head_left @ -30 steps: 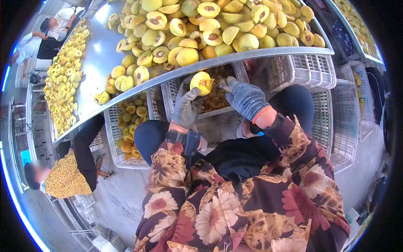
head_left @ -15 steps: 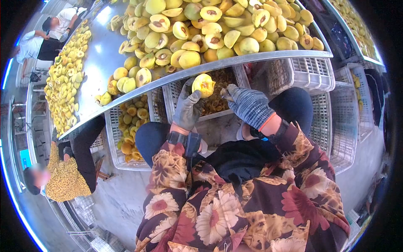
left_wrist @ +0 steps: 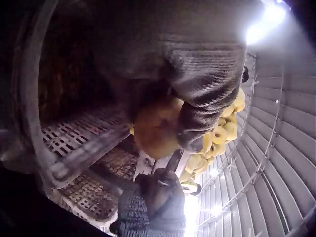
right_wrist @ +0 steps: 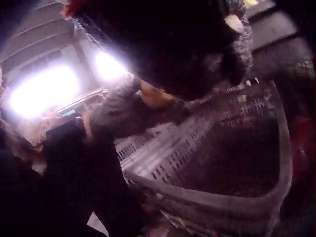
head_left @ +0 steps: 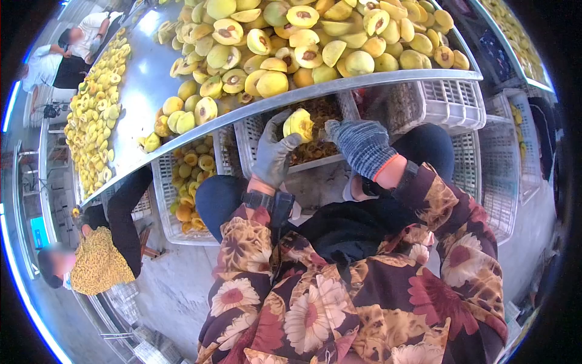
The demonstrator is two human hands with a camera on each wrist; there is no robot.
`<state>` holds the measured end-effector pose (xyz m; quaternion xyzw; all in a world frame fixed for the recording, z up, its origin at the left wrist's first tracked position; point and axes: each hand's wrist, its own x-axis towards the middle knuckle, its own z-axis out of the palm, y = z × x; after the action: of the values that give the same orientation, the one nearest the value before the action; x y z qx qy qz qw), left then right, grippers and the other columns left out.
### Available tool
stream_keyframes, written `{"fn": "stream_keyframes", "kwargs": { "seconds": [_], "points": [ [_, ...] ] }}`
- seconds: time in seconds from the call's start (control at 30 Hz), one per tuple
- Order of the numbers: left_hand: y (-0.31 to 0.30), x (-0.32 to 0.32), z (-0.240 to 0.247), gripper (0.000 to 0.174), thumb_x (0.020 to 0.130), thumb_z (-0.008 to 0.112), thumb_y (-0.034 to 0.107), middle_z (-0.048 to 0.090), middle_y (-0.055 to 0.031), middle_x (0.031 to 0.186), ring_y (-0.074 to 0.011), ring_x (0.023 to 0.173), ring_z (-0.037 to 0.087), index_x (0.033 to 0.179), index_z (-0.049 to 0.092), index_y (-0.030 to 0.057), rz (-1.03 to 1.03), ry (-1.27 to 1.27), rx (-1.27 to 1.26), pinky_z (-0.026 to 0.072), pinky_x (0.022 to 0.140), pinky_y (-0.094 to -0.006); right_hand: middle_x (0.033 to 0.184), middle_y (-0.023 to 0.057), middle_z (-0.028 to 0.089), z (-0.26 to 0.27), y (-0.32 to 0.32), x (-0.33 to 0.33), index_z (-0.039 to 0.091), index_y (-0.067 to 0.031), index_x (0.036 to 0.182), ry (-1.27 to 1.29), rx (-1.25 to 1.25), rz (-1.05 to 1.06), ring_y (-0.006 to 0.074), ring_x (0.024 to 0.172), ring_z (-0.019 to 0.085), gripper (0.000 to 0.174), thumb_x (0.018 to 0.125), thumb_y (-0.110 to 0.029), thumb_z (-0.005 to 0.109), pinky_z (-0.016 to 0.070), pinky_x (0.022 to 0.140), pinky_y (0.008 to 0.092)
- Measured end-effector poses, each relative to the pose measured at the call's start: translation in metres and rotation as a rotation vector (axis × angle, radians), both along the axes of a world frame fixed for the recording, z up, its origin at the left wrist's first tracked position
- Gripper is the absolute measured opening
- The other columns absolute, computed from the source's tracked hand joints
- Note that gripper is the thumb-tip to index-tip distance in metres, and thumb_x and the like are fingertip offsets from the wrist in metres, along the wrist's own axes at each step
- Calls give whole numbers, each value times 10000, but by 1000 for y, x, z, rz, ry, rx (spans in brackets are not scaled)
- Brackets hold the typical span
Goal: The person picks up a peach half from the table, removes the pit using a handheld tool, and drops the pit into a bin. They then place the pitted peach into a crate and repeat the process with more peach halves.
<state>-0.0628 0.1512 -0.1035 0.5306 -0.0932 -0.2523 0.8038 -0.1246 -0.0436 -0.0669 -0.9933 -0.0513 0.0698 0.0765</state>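
Observation:
A yellow peach (head_left: 297, 125), its torn flesh facing right, sits between the thumb and fingers of my grey-gloved left hand (head_left: 271, 159). My right hand (head_left: 364, 144), in a blue-grey knitted glove, is close to the right of the peach with its fingers curled. In the left wrist view, a small dark tool (left_wrist: 174, 160) sticks out of the right hand (left_wrist: 153, 205) towards the peach (left_wrist: 157, 131). The fingers hide most of this tool, so I cannot tell its kind. Both hands are over a white crate (head_left: 316, 162) of brown scraps.
Ahead, a metal table (head_left: 136, 115) carries a large heap of halved peaches (head_left: 303, 54). A crate (head_left: 182, 238) of peach pieces stands at my left, with more white crates (head_left: 451, 103) at my right. A person in a yellow patterned top (head_left: 100, 261) sits at the left.
The left hand has turned the peach so its torn side faces more to the right. The right hand drew back slightly, then came close to the fruit again.

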Motion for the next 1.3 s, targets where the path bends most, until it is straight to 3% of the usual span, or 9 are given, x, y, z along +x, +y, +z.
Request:
{"fn": "stream_keyframes", "kwargs": {
  "seconds": [0.17, 0.33, 0.57, 0.67, 0.87, 1.07, 1.3],
  "points": [
    [-2, 0, 5, 610, 755, 786, 168, 561, -82, 1210, -187, 1112, 544, 1254, 472, 12, 88, 52, -52, 435, 975, -313, 781, 117, 675, -28, -10, 3, 615, -129, 988, 76, -62, -35, 306, 690, 678, 180, 904, -202, 474, 508, 510, 454],
    [2, 1, 5, 615, 757, 783, 181, 556, -84, 1211, -188, 1116, 538, 1259, 470, 15, 64, 32, -6, 427, 981, -319, 775, 113, 671, -9, -1, 8, 601, -139, 1003, -16, 37, -91, 304, 686, 679, 171, 902, -205, 480, 508, 502, 455],
    [4, 2, 1, 674, 739, 795, 229, 542, -90, 1224, -195, 1131, 524, 1274, 454, -1, 28, -5, -7, 411, 1000, -330, 780, 100, 669, 5, 3, 12, 595, -123, 1081, -38, 48, 39, 288, 660, 663, 239, 876, -208, 508, 506, 508, 441],
    [3, 3, 4, 677, 738, 792, 220, 538, -90, 1226, -195, 1136, 520, 1277, 448, -6, 21, -32, -11, 410, 1001, -331, 812, 109, 666, -2, -1, 12, 583, -116, 1106, -36, 164, -8, 291, 699, 662, 278, 853, -225, 543, 515, 546, 435],
    [3, 4, 3, 663, 747, 782, 197, 534, -91, 1229, -193, 1143, 517, 1282, 446, -3, 11, -48, 16, 415, 1000, -328, 889, 116, 664, 14, 8, 15, 545, -111, 1176, 149, 74, -32, 295, 776, 659, 394, 815, -257, 608, 520, 620, 431],
    [4, 4, 5, 651, 752, 778, 197, 536, -92, 1232, -198, 1138, 529, 1281, 452, 5, 7, 4, -66, 432, 992, -333, 881, 133, 659, 8, 3, 12, 547, -99, 1173, 42, 211, -16, 291, 777, 657, 402, 811, -259, 613, 519, 622, 428],
    [3, 1, 5, 611, 770, 758, 161, 533, -101, 1246, -197, 1142, 527, 1278, 457, 2, 13, 50, -94, 436, 989, -333, 803, 114, 657, 1, 6, 12, 567, -109, 1097, -2, 116, 33, 295, 696, 654, 311, 814, -237, 581, 511, 560, 435]
  ]
}}
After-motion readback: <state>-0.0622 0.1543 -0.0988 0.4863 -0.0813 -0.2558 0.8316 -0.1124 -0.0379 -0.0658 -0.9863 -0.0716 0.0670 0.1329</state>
